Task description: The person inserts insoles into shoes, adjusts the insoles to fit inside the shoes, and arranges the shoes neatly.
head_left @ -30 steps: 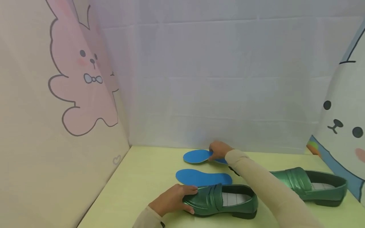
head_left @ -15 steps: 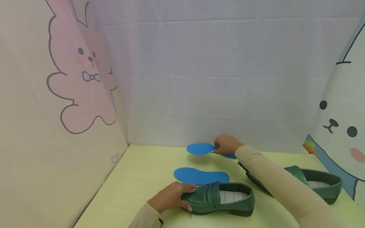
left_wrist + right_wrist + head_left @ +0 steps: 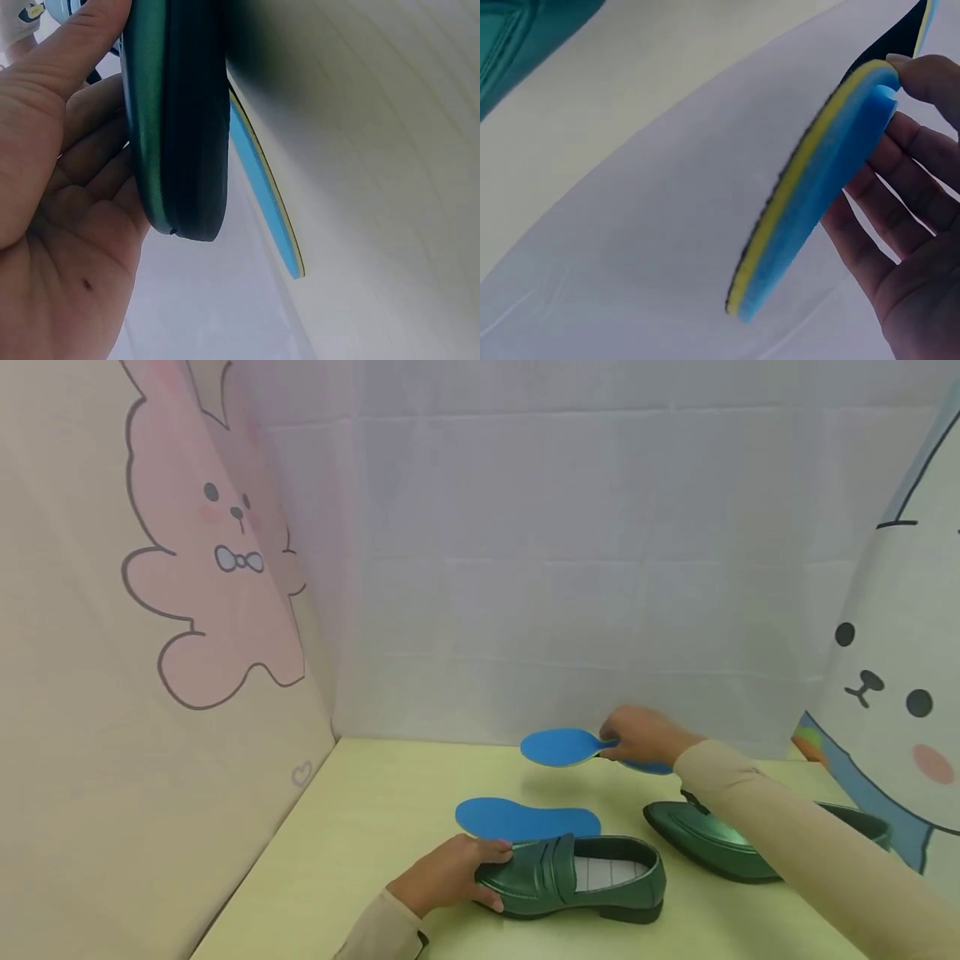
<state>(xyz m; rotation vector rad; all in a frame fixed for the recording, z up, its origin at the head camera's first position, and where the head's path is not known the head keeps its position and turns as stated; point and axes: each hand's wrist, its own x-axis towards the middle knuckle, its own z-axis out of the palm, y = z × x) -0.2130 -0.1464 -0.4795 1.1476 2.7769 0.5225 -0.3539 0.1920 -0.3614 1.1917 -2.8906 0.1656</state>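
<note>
Counted left to right: two wall cartoons, a pink rabbit [image 3: 195, 627] toward ten o'clock in the head view and a white animal [image 3: 892, 718] toward three; one pale yellow table [image 3: 337, 835]; two hands, a left hand [image 3: 452, 874] and a right hand [image 3: 645, 735]; two blue insoles, a flat insole [image 3: 525, 820] and a raised insole [image 3: 558, 747]; two green shoes, a held shoe [image 3: 558, 881] and a loose shoe [image 3: 701, 839].

With the left hand, grips the toe of the held shoe between thumb and fingers, heel toward three o'clock. At two o'clock from that hand, just beyond the shoe and partly hidden by it, the flat insole, lying on the table.

With the right hand, farther out toward two o'clock, pinches the raised insole near its middle, bending it, off the table. One rounded end at nine o'clock from this hand, part of the other at six. At eight o'clock, the flat insole, well apart; at five, the loose shoe, partly covered by a beige sleeve [image 3: 810, 847].
</note>
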